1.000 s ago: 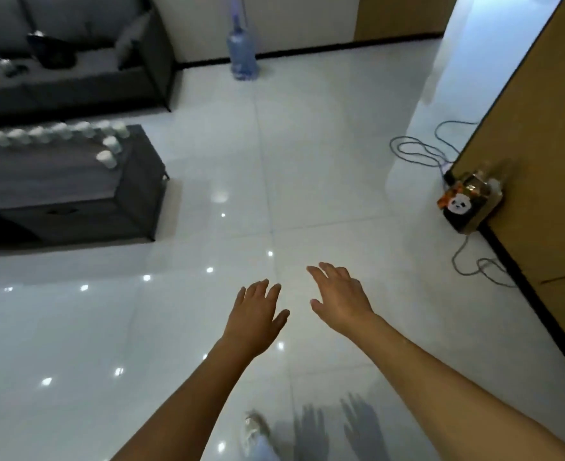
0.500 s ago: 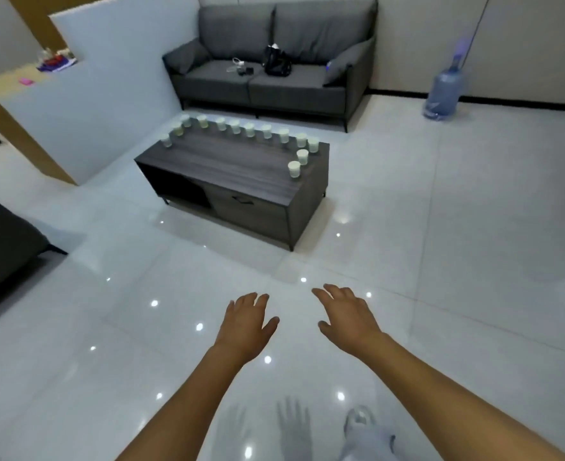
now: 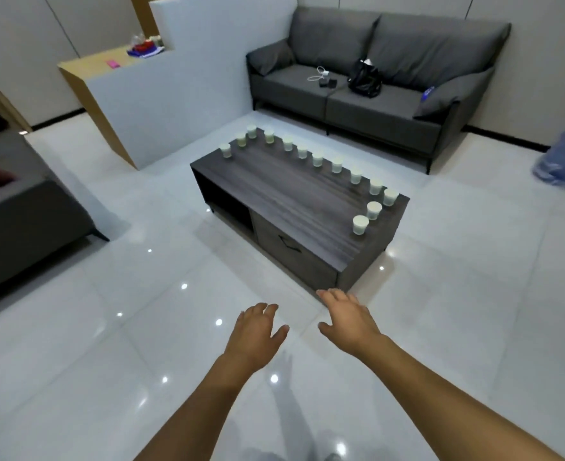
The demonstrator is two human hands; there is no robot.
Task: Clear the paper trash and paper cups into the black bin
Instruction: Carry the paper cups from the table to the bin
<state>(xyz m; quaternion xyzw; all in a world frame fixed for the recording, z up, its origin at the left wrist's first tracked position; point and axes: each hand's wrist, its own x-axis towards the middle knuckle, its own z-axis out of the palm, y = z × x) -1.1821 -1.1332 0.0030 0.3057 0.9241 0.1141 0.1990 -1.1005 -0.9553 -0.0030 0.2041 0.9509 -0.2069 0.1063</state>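
Several white paper cups [image 3: 360,224] stand upright in a row along the far and right edges of a dark wooden coffee table [image 3: 287,207]. My left hand [image 3: 258,331] and my right hand [image 3: 349,319] are stretched out palm down over the floor, fingers spread and holding nothing. Both hands hover just short of the table's near corner. No black bin and no loose paper trash show in this view.
A grey sofa [image 3: 374,81] with a black bag [image 3: 364,79] and cables stands behind the table. A white partition [image 3: 181,91] and a wooden counter are at left, another dark seat [image 3: 25,221] at far left, a blue water bottle [image 3: 562,158] at right. Glossy white tiles surround the table.
The view has swung left from the doorway and cables to the coffee table and sofa, and the table has come closer. Both hands stay spread and hold nothing.
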